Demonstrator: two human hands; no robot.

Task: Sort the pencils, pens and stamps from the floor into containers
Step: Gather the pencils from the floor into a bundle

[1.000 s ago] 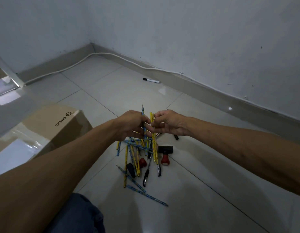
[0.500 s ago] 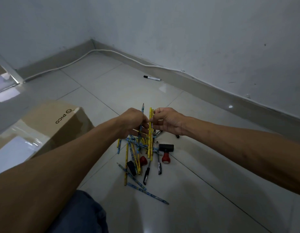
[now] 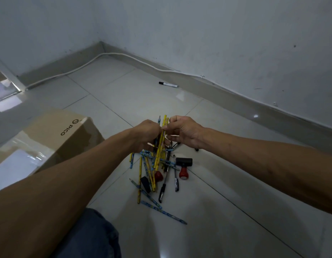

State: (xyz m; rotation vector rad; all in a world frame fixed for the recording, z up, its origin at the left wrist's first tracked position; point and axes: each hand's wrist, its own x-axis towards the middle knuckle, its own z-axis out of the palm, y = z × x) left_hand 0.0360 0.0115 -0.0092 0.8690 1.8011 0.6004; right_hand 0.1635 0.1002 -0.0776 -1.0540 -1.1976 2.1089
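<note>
Several pencils (image 3: 160, 144) stand nearly upright mid-frame in our closed left hand (image 3: 146, 135); our right hand (image 3: 183, 131) pinches their tops.

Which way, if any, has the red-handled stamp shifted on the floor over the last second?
No. The red-handled stamp lies in the same spot beside the pile of pencils on the floor, just above the tile seam.

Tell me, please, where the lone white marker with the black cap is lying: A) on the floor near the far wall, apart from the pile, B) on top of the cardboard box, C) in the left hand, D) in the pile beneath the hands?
A: the white marker lies alone on the tiled floor close to the baseboard, well beyond the pile of pencils and pens.
</note>
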